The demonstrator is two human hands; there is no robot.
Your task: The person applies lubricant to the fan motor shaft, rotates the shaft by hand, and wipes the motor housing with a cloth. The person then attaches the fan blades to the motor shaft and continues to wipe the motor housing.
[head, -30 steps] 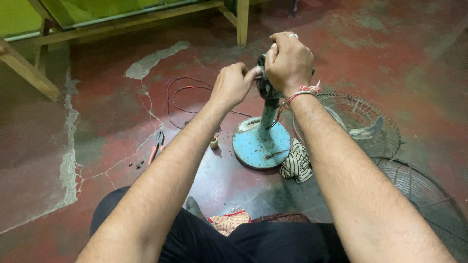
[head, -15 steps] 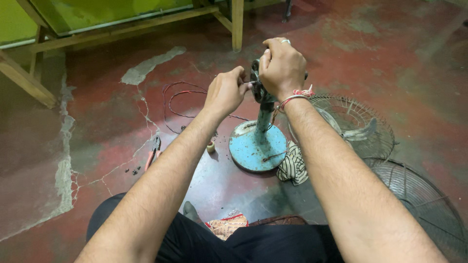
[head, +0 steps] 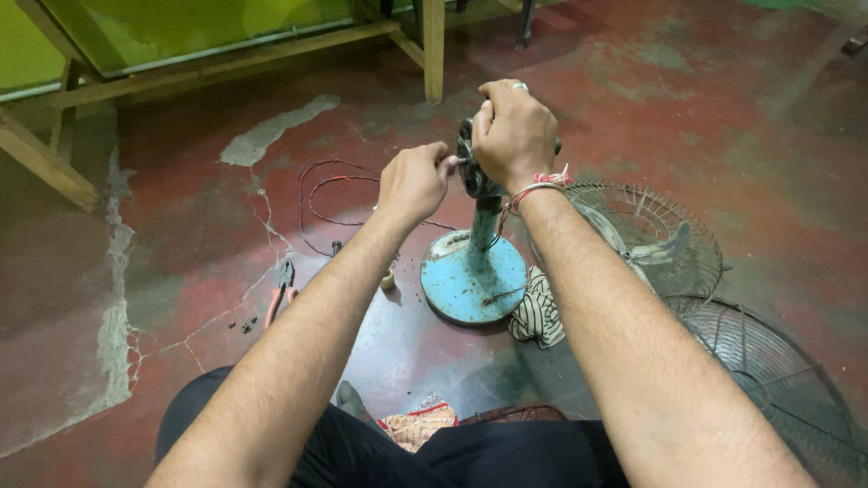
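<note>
A stripped table fan stands on its round blue base (head: 472, 278) on a worn red floor. My right hand (head: 514, 134), with a red thread at the wrist, wraps over the dark motor head (head: 470, 172) on top of the blue neck. My left hand (head: 413, 183) is closed beside the motor, its fingertips pinching a small part at the shaft on the motor's left side. What exactly the fingers pinch is too small to tell.
A wire fan guard with the blade (head: 655, 237) lies right of the base, a second guard (head: 768, 361) nearer me. A striped cloth (head: 537, 314) lies by the base. Red-handled pliers (head: 280, 294), red and black wires (head: 316, 194), and wooden table legs (head: 433, 50) are to the left and behind.
The view drifted slightly. Both hands stay on the motor head, the left hand keeping its pinch at the shaft with small movement.
</note>
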